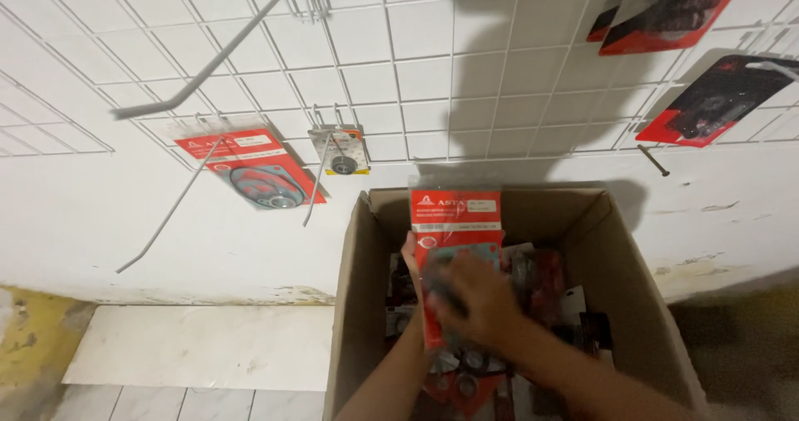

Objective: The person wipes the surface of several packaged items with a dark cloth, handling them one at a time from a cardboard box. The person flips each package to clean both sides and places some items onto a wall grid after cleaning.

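Now both my hands grip a red packet (454, 221) over the box (358, 304): left hand (411, 259) on its edge, right hand (478, 300) across its front. Light, floppy, probably slippery; I'd hold its edges.

Two bare forearms in view, both coming up from the bottom edge, no sleeves as far as the frame shows. Left hand (409, 250) mostly hidden, only the edge and thumb side visible. Right hand (481, 298) seen from the back, motion-blurred (fingers hard to separate). No gloves, watch, rings or bands visible.
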